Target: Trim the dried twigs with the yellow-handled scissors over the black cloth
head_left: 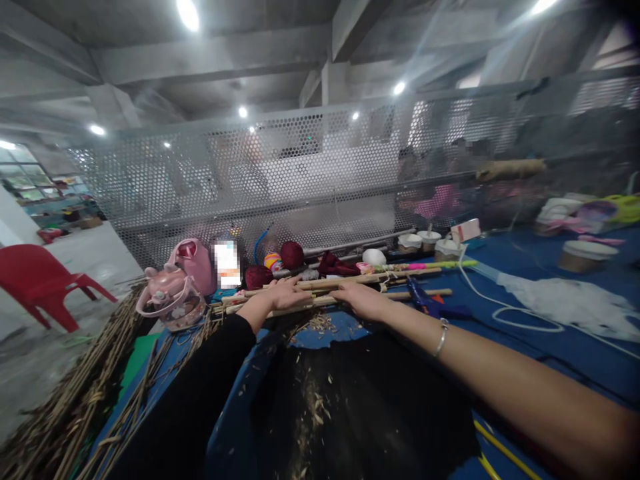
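Left hand (285, 294), black-sleeved, is lying over slender pale tan wooden sticks (325, 285); fingers are covering them, can't tell if gripping. Bare-armed right hand (357, 297), silver metal bracelet (441, 337) above the wrist, is touching the same bundle farther right, fingers bending; grip not clear either. Sticks are lying crosswise on the blue-covered table (510, 260). Round maroon yarn ball (292, 255) and round white ball (373, 257) are sitting behind them. Dark-blue gun-shaped tool (425, 301) is lying just right of the right hand. Black cloth (370, 393), dotted with pale shavings (318, 403), is spreading nearest the body. Pink plastic basket (175, 317) is standing left.
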A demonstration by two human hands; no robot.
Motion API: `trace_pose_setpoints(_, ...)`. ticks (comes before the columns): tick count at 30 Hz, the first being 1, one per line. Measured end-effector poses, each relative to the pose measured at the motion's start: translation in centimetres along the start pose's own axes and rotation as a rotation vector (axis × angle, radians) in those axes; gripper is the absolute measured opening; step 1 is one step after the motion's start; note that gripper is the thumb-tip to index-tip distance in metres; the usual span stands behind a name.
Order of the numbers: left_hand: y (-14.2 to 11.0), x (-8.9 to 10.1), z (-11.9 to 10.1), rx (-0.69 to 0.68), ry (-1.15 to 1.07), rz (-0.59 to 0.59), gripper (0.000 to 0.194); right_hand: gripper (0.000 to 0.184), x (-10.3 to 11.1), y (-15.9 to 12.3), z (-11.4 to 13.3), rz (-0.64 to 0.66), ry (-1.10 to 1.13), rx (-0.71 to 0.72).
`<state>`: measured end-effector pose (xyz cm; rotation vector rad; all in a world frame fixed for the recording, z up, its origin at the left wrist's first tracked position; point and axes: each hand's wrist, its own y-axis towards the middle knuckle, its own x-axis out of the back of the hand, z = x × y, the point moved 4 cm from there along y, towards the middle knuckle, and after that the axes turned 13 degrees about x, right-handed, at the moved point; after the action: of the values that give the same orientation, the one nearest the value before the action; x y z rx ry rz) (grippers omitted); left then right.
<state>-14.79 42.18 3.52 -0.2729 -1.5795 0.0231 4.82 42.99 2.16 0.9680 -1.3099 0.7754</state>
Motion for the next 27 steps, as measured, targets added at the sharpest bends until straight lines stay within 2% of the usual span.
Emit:
trace_pose_setpoints(3, -0.2, -0.1, -0.2, -0.027, 0.029, -0.014, 0.053, 0.038, -0.3, 0.7, -0.4, -0.061, -0.044, 0.013)
trace_pose_setpoints(7, -0.7, -0.9, -0.5, -0.031, 0.094, -0.168, 0.044, 0.034, -0.6, 0.9, 0.3, -0.1, -0.093, 0.004)
trace_pose_setpoints(11, -0.7, -1.7, -0.4, -0.028, 0.072, -0.278, 0.038, 0.042, 1.0, -1.0, 1.5, -0.126, -0.157, -0.05)
trace_pose_setpoints(13, -0.6, -1.9, -0.2, -0.038, 0.057, -0.298, 0.038, 0.039, 2.1, -3.4, 0.8, -0.098, -0.192, -0.224)
trace_pose_setpoints(14, -0.6, -2.0, -0.1, -0.045, 0.05, -0.304, 0.037, 0.037, 2.7, -5.1, -0.2, -0.07, -0.206, -0.374)
trace_pose_setpoints(15, -0.6, -2.0, -0.1, -0.049, 0.041, -0.312, 0.037, 0.036, 3.0, -7.0, -1.3, -0.012, -0.213, -0.536)
trace_pose_setpoints(17, -0.7, -2.1, 0.0, -0.054, 0.019, -0.331, 0.035, 0.033, 3.0, -10.8, -3.6, 0.144, -0.2, -0.775)
trace_pose_setpoints(19, -0.8, -2.2, -0.1, -0.053, -0.013, -0.368, 0.033, 0.03, 2.5, -13.7, -5.4, 0.288, -0.152, -0.905)
trace_pose_setpoints(21, -1.0, -2.2, -0.2, -0.049, -0.047, -0.417, 0.031, 0.029, 2.0, -15.1, -6.2, 0.342, -0.114, -0.911)
trace_pose_setpoints(23, -0.9, -2.3, -0.4, -0.033, -0.074, -0.451, 0.031, 0.029, 1.9, -15.0, -6.0, 0.329, -0.126, -0.897)
trace_pose_setpoints(25, -0.7, -2.3, -0.5, -0.015, -0.093, -0.462, 0.031, 0.032, 2.1, -13.6, -4.7, 0.268, -0.164, -0.845)
trace_pose_setpoints(27, -0.3, -2.2, -0.6, -0.007, -0.113, -0.46, 0.03, 0.034, 2.3, -11.1, -2.6, 0.186, -0.159, -0.693)
